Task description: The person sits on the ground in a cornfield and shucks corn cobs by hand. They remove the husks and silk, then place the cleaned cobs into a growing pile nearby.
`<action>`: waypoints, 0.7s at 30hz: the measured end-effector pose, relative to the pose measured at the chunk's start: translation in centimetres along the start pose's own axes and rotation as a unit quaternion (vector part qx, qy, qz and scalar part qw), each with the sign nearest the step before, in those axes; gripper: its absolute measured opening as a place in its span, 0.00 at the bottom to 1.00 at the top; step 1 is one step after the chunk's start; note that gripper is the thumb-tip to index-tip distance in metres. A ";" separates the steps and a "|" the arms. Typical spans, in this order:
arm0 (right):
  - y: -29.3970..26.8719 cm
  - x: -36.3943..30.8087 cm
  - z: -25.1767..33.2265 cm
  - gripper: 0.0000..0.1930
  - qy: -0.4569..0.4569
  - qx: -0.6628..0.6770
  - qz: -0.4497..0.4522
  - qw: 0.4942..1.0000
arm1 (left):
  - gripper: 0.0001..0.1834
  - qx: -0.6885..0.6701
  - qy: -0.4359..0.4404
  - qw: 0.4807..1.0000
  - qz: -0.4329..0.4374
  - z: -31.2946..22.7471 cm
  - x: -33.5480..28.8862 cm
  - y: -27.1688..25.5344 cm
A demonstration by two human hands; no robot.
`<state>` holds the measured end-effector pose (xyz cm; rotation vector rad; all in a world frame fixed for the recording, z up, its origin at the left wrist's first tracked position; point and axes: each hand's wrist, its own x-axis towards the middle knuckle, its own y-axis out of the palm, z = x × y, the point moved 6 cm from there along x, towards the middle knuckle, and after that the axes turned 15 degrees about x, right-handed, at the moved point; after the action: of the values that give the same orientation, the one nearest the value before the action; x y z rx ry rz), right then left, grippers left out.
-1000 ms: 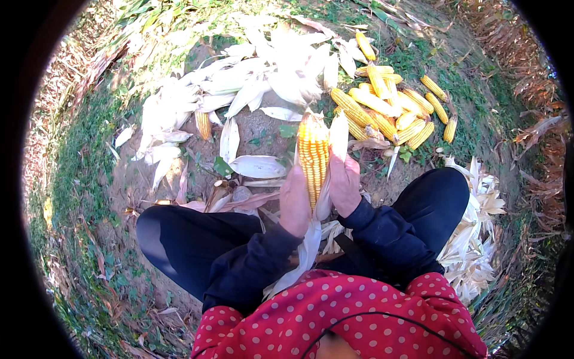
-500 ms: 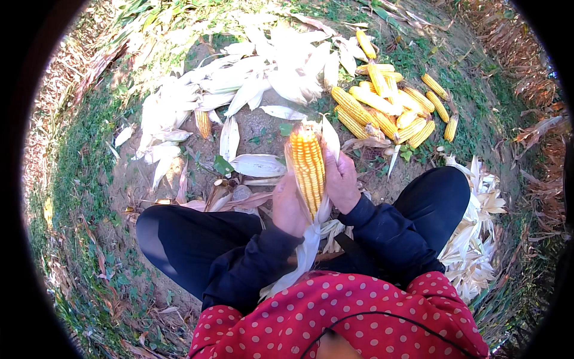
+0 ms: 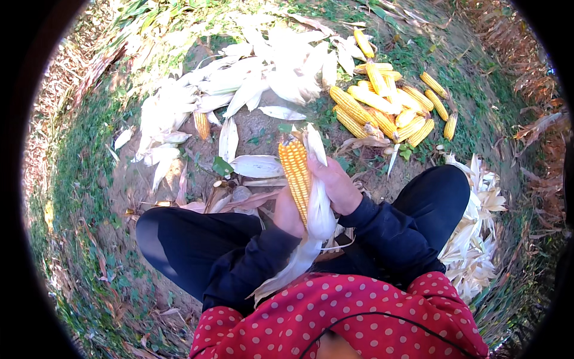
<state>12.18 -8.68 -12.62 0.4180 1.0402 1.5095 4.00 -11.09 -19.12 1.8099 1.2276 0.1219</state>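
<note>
Between my hands a yellow ear of corn point(image 3: 295, 170) stands nearly upright, its left side bared and its tip pointing away from me. Pale husk point(image 3: 321, 209) still covers its right side and trails down toward my lap. My left hand point(image 3: 288, 214) is closed around the lower left of the ear, its fingers partly hidden behind it. My right hand point(image 3: 336, 184) grips the husk near the upper right of the ear, thumb pressed on the leaf.
A heap of husked corn ears point(image 3: 382, 102) lies at the far right. Ahead and to the left is a pile of unhusked pale ears point(image 3: 239, 78), with one partly bared ear point(image 3: 202, 124). Loose husks point(image 3: 472, 233) are heaped beside my right knee point(image 3: 439, 191).
The ear has tilted and shifted slightly left. More husk is now gathered along its right side, where my right hand has drawn the leaf downward. My left hand has barely moved.
</note>
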 end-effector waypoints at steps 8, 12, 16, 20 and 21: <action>-0.8 0.1 0.7 0.14 -0.040 0.072 -0.054 0.995 | 0.20 -0.017 -0.023 1.000 0.010 -0.3 0.0 0.7; -2.2 0.0 3.3 0.12 -0.170 -0.040 -0.051 0.983 | 0.24 0.248 0.036 0.965 -0.072 -2.9 0.4 1.4; 0.0 -1.9 7.4 0.10 -0.378 -0.429 0.000 0.820 | 0.31 0.334 0.070 0.938 -0.065 -7.1 -0.6 2.4; 0.9 -1.9 6.4 0.13 -0.427 -0.533 0.058 0.728 | 0.27 0.464 0.104 0.879 -0.027 -8.2 -0.9 4.4; 0.8 -1.9 6.2 0.12 -0.419 -0.525 0.053 0.739 | 0.26 0.515 0.096 0.851 -0.018 -7.8 -0.6 4.3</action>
<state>16.80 -8.08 -8.11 0.2655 -0.5986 1.5012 2.53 -7.07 -11.25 2.7257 1.6296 -0.4881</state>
